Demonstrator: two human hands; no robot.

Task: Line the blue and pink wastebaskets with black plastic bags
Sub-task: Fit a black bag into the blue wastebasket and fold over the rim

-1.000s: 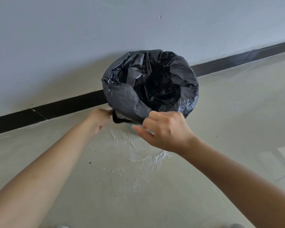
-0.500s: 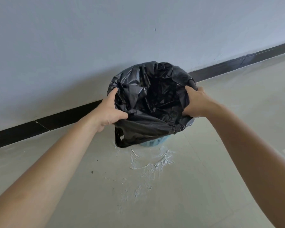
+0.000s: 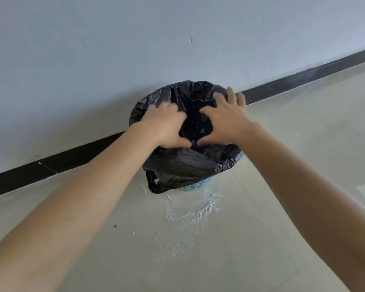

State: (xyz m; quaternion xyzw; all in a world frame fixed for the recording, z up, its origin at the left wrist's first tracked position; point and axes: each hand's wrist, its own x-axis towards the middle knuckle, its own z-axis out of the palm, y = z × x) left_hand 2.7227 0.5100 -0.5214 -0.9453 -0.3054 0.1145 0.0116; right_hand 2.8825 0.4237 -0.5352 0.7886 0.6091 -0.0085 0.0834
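Note:
A black plastic bag [image 3: 177, 165] covers the blue wastebasket [image 3: 195, 186], which stands on the floor against the wall. Only a strip of blue mesh shows below the bag's folded-over edge. A bag handle loop hangs at the lower left. My left hand [image 3: 164, 125] and my right hand [image 3: 223, 119] are both over the mouth of the basket, palms down, fingers spread, thumbs near each other at the front rim. Both hands look blurred, and neither grips the plastic. The pink wastebasket is not in view.
A pale wall [image 3: 177, 39] with a black skirting strip [image 3: 72, 159] runs behind the basket. White powdery smears [image 3: 190, 209] mark the beige floor in front of it, with small specks nearby.
Both hands let go of the bag's sides at the rim and moved inward over the basket's opening, fingers now spread. The basket stays in place.

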